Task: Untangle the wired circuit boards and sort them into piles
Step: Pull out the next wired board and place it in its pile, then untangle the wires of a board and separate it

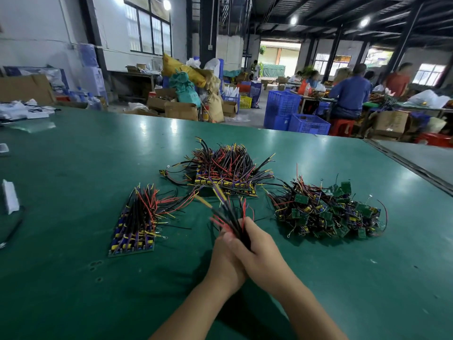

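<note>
Three heaps of wired circuit boards lie on the green table [73, 278]. A neat row of boards [136, 231] with black and red wires lies at the left. A larger stacked pile [225, 173] sits in the middle, farther away. A tangled heap of small green boards [328, 212] lies at the right. Just in front of the middle pile, my left hand [224, 256] and my right hand [257, 249] are pressed together around a bundle of black and red wires [232, 219]. The boards of that bundle are hidden by my hands.
A white block [9, 197] and a black cable [12, 231] lie at the table's left edge. A seam [411, 165] runs along the right side. Beyond the table stand blue crates [294, 114], cardboard boxes and several seated workers.
</note>
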A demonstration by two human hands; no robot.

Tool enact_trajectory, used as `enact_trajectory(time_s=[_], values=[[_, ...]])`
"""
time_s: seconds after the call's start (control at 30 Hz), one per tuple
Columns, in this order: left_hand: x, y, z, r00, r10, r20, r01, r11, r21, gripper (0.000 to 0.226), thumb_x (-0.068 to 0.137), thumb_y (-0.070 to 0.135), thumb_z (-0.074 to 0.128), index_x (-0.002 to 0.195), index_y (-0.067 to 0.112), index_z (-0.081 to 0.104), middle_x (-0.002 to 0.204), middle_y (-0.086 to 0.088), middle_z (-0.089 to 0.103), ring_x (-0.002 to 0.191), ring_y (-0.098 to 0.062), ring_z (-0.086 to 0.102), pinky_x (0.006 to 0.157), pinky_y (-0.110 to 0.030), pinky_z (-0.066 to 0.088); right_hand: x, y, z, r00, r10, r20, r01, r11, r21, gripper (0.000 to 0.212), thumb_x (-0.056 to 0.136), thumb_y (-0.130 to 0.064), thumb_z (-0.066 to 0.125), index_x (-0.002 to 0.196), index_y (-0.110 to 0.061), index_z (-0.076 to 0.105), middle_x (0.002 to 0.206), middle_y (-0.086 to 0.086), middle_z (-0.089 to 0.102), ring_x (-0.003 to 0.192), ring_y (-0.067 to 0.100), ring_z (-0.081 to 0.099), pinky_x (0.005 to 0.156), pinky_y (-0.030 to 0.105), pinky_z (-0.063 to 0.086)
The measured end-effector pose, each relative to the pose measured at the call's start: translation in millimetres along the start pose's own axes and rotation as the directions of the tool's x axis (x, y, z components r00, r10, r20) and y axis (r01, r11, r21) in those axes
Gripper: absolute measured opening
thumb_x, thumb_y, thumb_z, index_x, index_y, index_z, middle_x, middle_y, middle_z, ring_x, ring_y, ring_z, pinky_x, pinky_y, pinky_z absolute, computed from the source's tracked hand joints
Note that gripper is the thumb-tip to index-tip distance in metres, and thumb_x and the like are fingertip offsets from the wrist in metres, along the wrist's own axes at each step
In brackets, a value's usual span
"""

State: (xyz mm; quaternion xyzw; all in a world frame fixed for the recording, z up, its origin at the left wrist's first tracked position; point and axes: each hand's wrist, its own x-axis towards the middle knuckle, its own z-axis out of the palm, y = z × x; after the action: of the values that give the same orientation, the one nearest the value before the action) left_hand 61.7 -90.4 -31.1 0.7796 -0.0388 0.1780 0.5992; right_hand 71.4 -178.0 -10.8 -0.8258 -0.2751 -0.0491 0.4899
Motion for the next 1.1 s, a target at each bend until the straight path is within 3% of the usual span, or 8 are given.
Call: enact_trajectory(time_s=[0.2, 0.3, 0.4, 0.53, 0.77, 0.87, 0.93, 1.1], values=[[-1.4, 0.9, -6.0, 0.98, 0.198, 0.036, -0.196, 0.901, 0.387, 0.019, 0.079, 0.022, 0.045, 0.08, 0.026, 0.064, 0.075, 0.006, 0.061, 0.073, -0.011, 0.057, 0.069, -0.018, 0.046, 0.7, 5.2, 0.6, 0.994, 0.072, -0.088, -0.068, 0.997, 0.047, 0.02, 0.103, -0.034, 0.04, 0.106, -0.024, 0.058, 0.102, -0.012, 0.068, 0.098, 0.002, 0.063, 0.085, 0.026, 0.049], [-0.9, 3.5, -7.4, 0.979, 0.192, 0.071, -0.204, 0.901, 0.382, 0.038, 0.076, 0.023, 0.049, 0.106, 0.007, 0.066, 0.102, -0.008, 0.067, 0.098, -0.027, 0.06, 0.088, -0.034, 0.049, 3.1, 1.3, -0.1, 0.966, 0.103, -0.239, -0.062, 0.983, 0.173, 0.025, 0.102, -0.033, 0.04, 0.104, -0.019, 0.061, 0.101, -0.015, 0.071, 0.099, -0.001, 0.064, 0.083, 0.016, 0.048], [-3.5, 7.5, -7.3, 0.972, 0.214, 0.098, -0.232, 0.943, 0.239, 0.061, 0.074, 0.029, 0.064, 0.133, 0.033, 0.052, 0.127, 0.011, 0.05, 0.12, -0.013, 0.048, 0.104, -0.032, 0.042, 5.9, -3.6, -6.6, 0.92, 0.091, -0.382, 0.015, 0.964, 0.266, 0.038, 0.095, -0.045, 0.038, 0.101, -0.013, 0.057, 0.098, -0.005, 0.074, 0.097, 0.004, 0.068, 0.082, 0.016, 0.049], [-11.8, 12.9, -2.9, 0.941, 0.306, 0.146, -0.33, 0.925, 0.186, 0.084, 0.069, 0.038, 0.062, 0.144, 0.05, 0.025, 0.137, 0.023, 0.032, 0.134, -0.002, 0.034, 0.111, -0.018, 0.027, 6.5, -6.3, -17.8, 0.87, 0.007, -0.494, 0.133, 0.96, 0.247, 0.018, 0.101, -0.04, 0.037, 0.101, -0.032, 0.053, 0.085, -0.001, 0.074, 0.093, 0.009, 0.07, 0.083, 0.018, 0.05], [-10.6, 7.3, 0.3, 0.972, 0.23, -0.034, -0.218, 0.952, 0.215, 0.084, 0.075, 0.021, 0.068, 0.148, 0.019, 0.026, 0.141, 0.005, 0.036, 0.132, -0.012, 0.037, 0.111, -0.029, 0.03, 29.5, -19.7, -47.2, 0.69, 0.184, -0.7, 0.114, 0.927, 0.357, 0.016, 0.105, -0.03, 0.036, 0.096, -0.031, 0.048, 0.054, -0.01, 0.06, 0.055, 0.014, 0.067, 0.042, 0.023, 0.045], [-2.3, 1.2, -6.3, 0.982, 0.109, -0.153, -0.03, 0.896, 0.443, 0.074, 0.08, 0.026, 0.067, 0.145, 0.016, 0.032, 0.142, -0.001, 0.037, 0.133, -0.019, 0.032, 0.11, -0.03, 0.024, 53.2, -12.0, -79.0, 0.678, 0.26, -0.687, -0.134, 0.963, 0.233, 0.018, 0.105, -0.032, 0.036, 0.119, -0.024, 0.044, 0.078, -0.007, 0.064, 0.055, 0.012, 0.067, 0.044, 0.024, 0.048], [-2.0, -3.6, -6.8, 0.986, -0.016, -0.165, 0.103, 0.838, 0.535, 0.072, 0.085, 0.042, 0.062, 0.144, 0.018, 0.028, 0.144, 0.0, 0.033, 0.132, -0.018, 0.027, 0.109, -0.03, 0.023, 70.1, -5.5, -98.9, 0.717, 0.331, -0.614, -0.376, 0.925, 0.058, 0.036, 0.104, -0.033, 0.037, 0.138, -0.023, 0.029, 0.097, 0.007, 0.061, 0.076, 0.028, 0.067, 0.066, 0.04, 0.055], [-4.0, -9.1, -2.7, 0.959, -0.183, -0.217, 0.278, 0.753, 0.597, 0.082, 0.086, 0.062, 0.05, 0.146, 0.017, 0.019, 0.147, -0.001, 0.033, 0.135, -0.021, 0.025, 0.114, -0.034, 0.019, 104.8, 7.5, -143.6, 0.782, 0.24, -0.576, -0.562, 0.67, -0.484, 0.03, 0.099, -0.018, 0.041, 0.128, -0.011, 0.041, 0.106, 0.017, 0.06, 0.087, 0.033, 0.055, 0.072, 0.04, 0.04]])
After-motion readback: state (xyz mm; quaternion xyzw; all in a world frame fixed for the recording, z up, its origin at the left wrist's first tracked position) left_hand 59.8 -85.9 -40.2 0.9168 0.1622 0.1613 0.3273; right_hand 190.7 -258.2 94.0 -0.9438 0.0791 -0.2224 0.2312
